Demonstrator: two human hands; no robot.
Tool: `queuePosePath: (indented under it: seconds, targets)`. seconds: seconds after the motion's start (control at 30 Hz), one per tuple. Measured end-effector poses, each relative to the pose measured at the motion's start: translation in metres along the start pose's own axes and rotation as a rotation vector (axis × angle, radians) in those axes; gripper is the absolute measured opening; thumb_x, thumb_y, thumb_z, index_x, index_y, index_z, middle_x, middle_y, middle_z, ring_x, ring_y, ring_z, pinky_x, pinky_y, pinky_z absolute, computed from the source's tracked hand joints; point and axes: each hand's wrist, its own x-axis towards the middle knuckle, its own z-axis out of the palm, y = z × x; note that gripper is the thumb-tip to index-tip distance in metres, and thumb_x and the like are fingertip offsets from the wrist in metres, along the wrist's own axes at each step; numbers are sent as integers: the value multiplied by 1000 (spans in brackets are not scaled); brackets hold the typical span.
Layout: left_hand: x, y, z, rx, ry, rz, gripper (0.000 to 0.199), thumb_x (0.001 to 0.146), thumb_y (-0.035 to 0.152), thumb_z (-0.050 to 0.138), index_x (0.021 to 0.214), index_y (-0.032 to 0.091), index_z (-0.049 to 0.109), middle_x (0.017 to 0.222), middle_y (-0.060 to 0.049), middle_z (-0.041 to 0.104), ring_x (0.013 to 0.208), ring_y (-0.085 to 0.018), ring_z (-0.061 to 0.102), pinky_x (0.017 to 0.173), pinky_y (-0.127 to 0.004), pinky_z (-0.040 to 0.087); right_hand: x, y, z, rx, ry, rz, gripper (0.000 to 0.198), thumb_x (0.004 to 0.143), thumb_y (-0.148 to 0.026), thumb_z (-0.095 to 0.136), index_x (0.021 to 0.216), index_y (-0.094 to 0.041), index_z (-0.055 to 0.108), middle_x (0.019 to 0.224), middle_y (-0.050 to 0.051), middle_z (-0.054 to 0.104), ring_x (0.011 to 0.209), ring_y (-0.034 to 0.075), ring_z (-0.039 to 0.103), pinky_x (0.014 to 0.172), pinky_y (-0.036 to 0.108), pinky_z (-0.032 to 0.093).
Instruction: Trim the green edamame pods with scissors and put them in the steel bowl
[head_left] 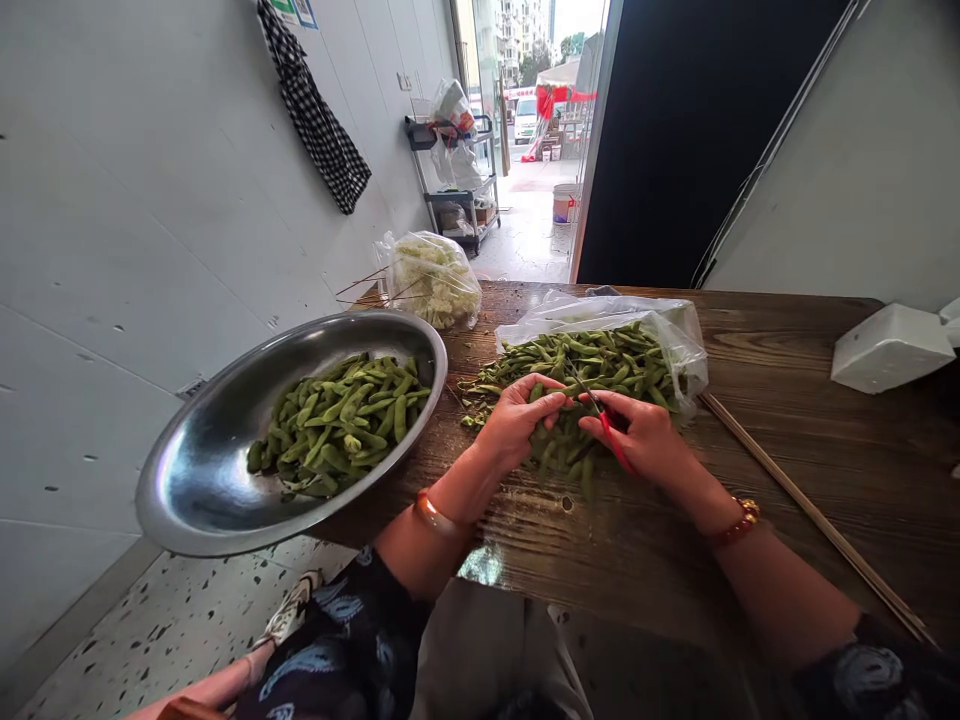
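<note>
My left hand [520, 420] is closed in a pinch on an edamame pod, whose outline is partly hidden by my fingers. My right hand [637, 432] grips a pair of scissors with red handles [616, 440], the blades pointing toward my left fingertips. Behind and under both hands lies a pile of green edamame pods [600, 355], spilling from a clear plastic bag [686, 340]. Some pods just below my hands are blurred. To the left, a large steel bowl [202, 470] holds many more pods [337, 420].
A bagged cauliflower [435, 280] rests at the table's far left, with thin sticks beside it. Long wooden sticks [810, 510] lie diagonally on the wooden table [765, 350] at right. A white foam box [889, 348] sits at the right edge. Beyond stands a cart [457, 180] by the doorway.
</note>
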Motion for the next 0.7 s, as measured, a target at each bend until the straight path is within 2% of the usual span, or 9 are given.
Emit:
queuePosePath:
  seconds: [0.17, 0.33, 0.53, 0.6, 0.7]
  targets:
    - [2, 1, -2, 3, 9, 18, 31, 64, 30, 79, 82, 14, 59, 69, 0, 64, 47, -2, 43, 47, -14, 32, 1, 0, 2, -19, 11, -8, 43, 83, -49, 60, 108, -16, 70, 69, 2, 66, 59, 15, 55, 59, 26, 44]
    - [6, 0, -7, 34, 25, 45, 29, 67, 30, 76, 84, 15, 59, 65, 2, 61, 47, -3, 43, 44, -14, 29, 1, 0, 2, -14, -38, 6, 41, 83, -49, 61, 106, -17, 71, 66, 1, 65, 56, 14, 54, 57, 25, 42]
    - [9, 1, -13, 44, 58, 97, 24, 72, 33, 71, 74, 15, 55, 68, 1, 61, 45, -3, 41, 43, -16, 28, 6, 5, -8, 13, 111, 42, 48, 82, -55, 58, 105, -16, 71, 63, 2, 63, 56, 14, 51, 54, 24, 39]
    - [7, 8, -9, 79, 79, 118, 23, 69, 30, 71, 76, 15, 56, 70, 1, 61, 46, -3, 40, 43, -16, 29, 8, 9, -12, 25, 145, 44, 51, 82, -57, 57, 107, -15, 71, 62, 1, 61, 55, 13, 49, 53, 24, 37]
    - [-2, 29, 4, 216, 92, 211, 20, 72, 30, 68, 81, 16, 57, 62, 3, 54, 46, -4, 38, 43, -17, 28, 9, 14, -15, 29, 164, 34, 53, 82, -57, 56, 108, -13, 71, 59, 0, 58, 53, 13, 45, 52, 25, 34]
